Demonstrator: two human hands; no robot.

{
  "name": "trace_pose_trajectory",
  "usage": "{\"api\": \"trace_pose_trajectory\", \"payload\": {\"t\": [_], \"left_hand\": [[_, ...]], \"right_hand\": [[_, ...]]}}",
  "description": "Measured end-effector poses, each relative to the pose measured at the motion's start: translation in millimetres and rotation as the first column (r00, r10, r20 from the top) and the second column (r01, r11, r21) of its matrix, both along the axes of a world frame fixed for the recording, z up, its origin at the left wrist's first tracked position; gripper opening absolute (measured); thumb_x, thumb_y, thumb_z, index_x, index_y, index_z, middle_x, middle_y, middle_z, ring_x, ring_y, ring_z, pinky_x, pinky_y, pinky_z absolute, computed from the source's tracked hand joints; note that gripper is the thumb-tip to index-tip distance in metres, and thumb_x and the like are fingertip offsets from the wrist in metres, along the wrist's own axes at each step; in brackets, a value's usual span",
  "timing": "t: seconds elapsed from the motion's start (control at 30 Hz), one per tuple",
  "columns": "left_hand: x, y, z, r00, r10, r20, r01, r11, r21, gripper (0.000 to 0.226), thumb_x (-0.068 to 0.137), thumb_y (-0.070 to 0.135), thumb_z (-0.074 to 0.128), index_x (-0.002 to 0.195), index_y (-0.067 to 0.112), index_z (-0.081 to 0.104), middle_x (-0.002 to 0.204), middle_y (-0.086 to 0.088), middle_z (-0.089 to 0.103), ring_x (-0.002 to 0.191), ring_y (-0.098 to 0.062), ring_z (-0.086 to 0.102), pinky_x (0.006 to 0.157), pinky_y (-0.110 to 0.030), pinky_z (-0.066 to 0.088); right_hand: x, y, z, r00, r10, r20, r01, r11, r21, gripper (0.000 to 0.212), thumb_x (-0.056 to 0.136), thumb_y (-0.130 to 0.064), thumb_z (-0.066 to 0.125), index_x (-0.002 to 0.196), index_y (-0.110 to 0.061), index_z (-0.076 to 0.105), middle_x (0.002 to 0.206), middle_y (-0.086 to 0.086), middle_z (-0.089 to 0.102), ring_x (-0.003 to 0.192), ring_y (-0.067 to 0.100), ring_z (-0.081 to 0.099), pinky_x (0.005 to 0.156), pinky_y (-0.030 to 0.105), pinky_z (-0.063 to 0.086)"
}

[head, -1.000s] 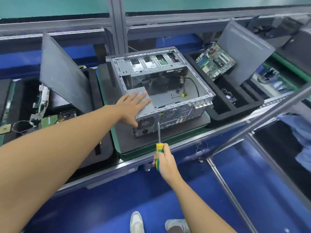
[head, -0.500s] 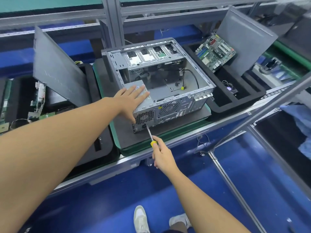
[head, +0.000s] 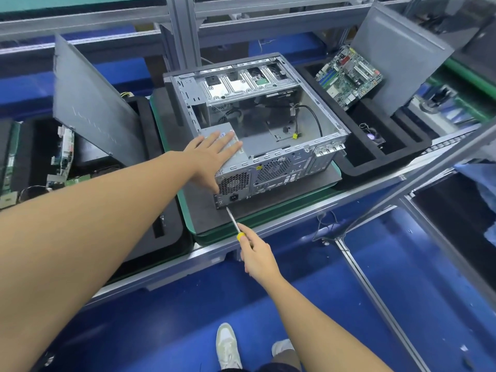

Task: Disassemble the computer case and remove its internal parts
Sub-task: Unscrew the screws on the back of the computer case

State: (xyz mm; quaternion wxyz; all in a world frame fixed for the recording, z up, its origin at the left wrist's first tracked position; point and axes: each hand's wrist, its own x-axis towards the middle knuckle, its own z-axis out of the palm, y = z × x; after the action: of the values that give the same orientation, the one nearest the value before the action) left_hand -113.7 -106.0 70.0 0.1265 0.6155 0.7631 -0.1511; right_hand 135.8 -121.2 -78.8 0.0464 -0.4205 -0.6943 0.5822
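Head view, single frame. I log the open grey sheet-metal computer case (head: 268,122) lying on its side on a dark mat (head: 209,216) over a green tray (head: 183,208), all on the aluminium-railed surface (head: 349,196). Upper side is off and the interior is exposed: drive bays along the far wall, a black cable with a yellow plug (head: 295,135) loose on the case floor.

Grey metal power supply box (head: 233,159) sits in the near-left corner of the case. Left hand (head: 212,157) lies flat on top of it, fingers (head: 228,140) straight and slightly spread, thumb hanging over the rear panel beside the honeycomb vent.

Right hand (head: 257,257) is in front of the case, fingers (head: 248,241) curled round the yellow handle of a slim steel-shafted screwdriver (head: 233,220). Shaft tip meets the bottom-left corner of the rear panel, just below the black power socket (head: 234,197). I cannot tell whether the tip is seated in a screw.

Right of the case: black foam tray (head: 375,162), a green motherboard (head: 349,73) propped at its far end, a flat grey panel (head: 397,55) leaning behind that. Left of the case: a second flat grey sheet (head: 91,103) leaning over a black tray with circuit boards (head: 65,146).
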Motion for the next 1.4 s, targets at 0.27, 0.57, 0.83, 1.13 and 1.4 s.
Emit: {"api": "trace_pose_trajectory", "payload": {"t": [0.27, 0.57, 0.83, 1.13, 1.4], "left_hand": [[0, 0, 0, 1.000, 0.002, -0.001, -0.002, 1.000, 0.013, 0.133, 0.074, 0.054, 0.079, 0.150, 0.038, -0.028, 0.160, 0.006, -0.033, 0.151, -0.022, -0.020, 0.121, -0.045, -0.007], [-1, 1, 0, 1.000, -0.001, -0.001, 0.001, 1.000, -0.003, 0.132, 0.074, 0.055, 0.079, 0.150, 0.038, -0.029, 0.160, 0.007, -0.033, 0.151, -0.022, -0.022, 0.121, -0.045, -0.007], [0, 2, 1, 1.000, 0.004, -0.007, -0.004, 1.000, -0.020, 0.133, 0.075, 0.056, 0.079, 0.149, 0.038, -0.030, 0.159, 0.006, -0.034, 0.151, -0.022, -0.022, 0.122, -0.046, -0.006], [0, 1, 2, 1.000, 0.007, 0.003, -0.007, 1.000, -0.023, 0.133, 0.075, 0.054, 0.079, 0.150, 0.038, -0.029, 0.159, 0.006, -0.035, 0.150, -0.022, -0.023, 0.122, -0.045, -0.007], [0, 1, 2, 1.000, 0.007, 0.004, -0.007, 1.000, -0.016, 0.133, 0.074, 0.055, 0.079, 0.149, 0.038, -0.029, 0.159, 0.006, -0.035, 0.151, -0.023, -0.022, 0.122, -0.046, -0.007]], "right_hand": [[-8, 3, 6, 1.000, 0.002, -0.011, -0.002, 1.000, 0.006, 0.034, 0.103, -0.046, 0.039, 0.132, -0.060, 0.049, 0.066, -0.007, 0.054, 0.060, 0.016, 0.046, 0.057, 0.037, 0.045], [-12, 5, 7, 1.000, 0.024, 0.006, -0.024, 1.000, 0.018, 0.034, 0.102, -0.047, 0.038, 0.132, -0.060, 0.049, 0.062, -0.011, 0.054, 0.058, 0.014, 0.047, 0.057, 0.035, 0.047], [-11, 5, 8, 1.000, 0.022, 0.010, -0.022, 1.000, 0.022, 0.034, 0.102, -0.047, 0.039, 0.131, -0.061, 0.048, 0.058, -0.014, 0.055, 0.057, 0.013, 0.046, 0.056, 0.034, 0.046], [-13, 1, 12, 1.000, 0.023, 0.016, -0.023, 1.000, 0.010, 0.033, 0.101, -0.048, 0.040, 0.129, -0.062, 0.048, 0.061, -0.012, 0.057, 0.057, 0.011, 0.047, 0.057, 0.037, 0.050], [-12, 7, 21, 0.999, -0.030, -0.013, 0.029, 0.994, -0.102, 0.032, 0.103, -0.041, 0.044, 0.131, -0.054, 0.054, 0.063, -0.007, 0.058, 0.050, 0.012, 0.046, 0.045, 0.027, 0.044]]}}
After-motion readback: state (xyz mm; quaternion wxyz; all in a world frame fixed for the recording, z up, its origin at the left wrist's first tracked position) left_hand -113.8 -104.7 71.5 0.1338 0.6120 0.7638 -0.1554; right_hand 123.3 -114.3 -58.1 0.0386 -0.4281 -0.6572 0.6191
